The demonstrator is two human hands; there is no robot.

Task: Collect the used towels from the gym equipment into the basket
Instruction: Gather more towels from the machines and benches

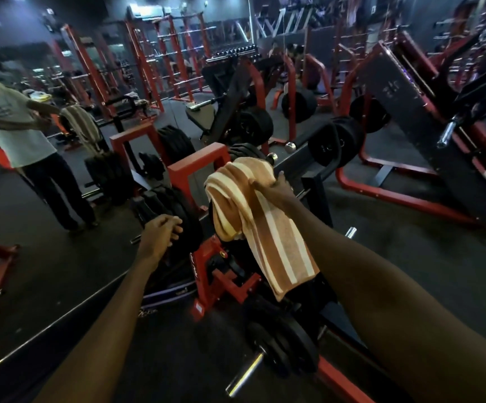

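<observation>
Orange-and-cream striped cloth towel (265, 228) is centre frame, draped over the top of a red steel plate-loaded machine (198, 167). One end is bunched on top, the long end hangs down the near side over black machine parts.

Dark rubber floor (410, 257) fills most of the lower right. Mirror wall (32, 257) takes the left side, its bottom edge running diagonally toward the machine. In it a person in a white T-shirt and dark trousers (11, 129) stands with an arm stretched out, a striped cloth (80, 123) hanging by that arm.

Right side: big red-framed machine with a slanted black panel (404, 106), round black plates loaded near its base. Back of room: rows of red steel racks (160, 62), blurred, detail unreadable.

Stack of black round weight plates (189, 207) sits on the machine's left side, just left of the towel. More black plates ride a chrome bar (244, 376) low in frame, below the towel's hanging end.

Right hand (273, 189), arm stretched out, grips the towel near its top, fingers curled over the fabric. Left hand (160, 232) is held out in front of the plate stack, fingers loosely curled, holding nothing. Cannot tell if it touches the plates.
</observation>
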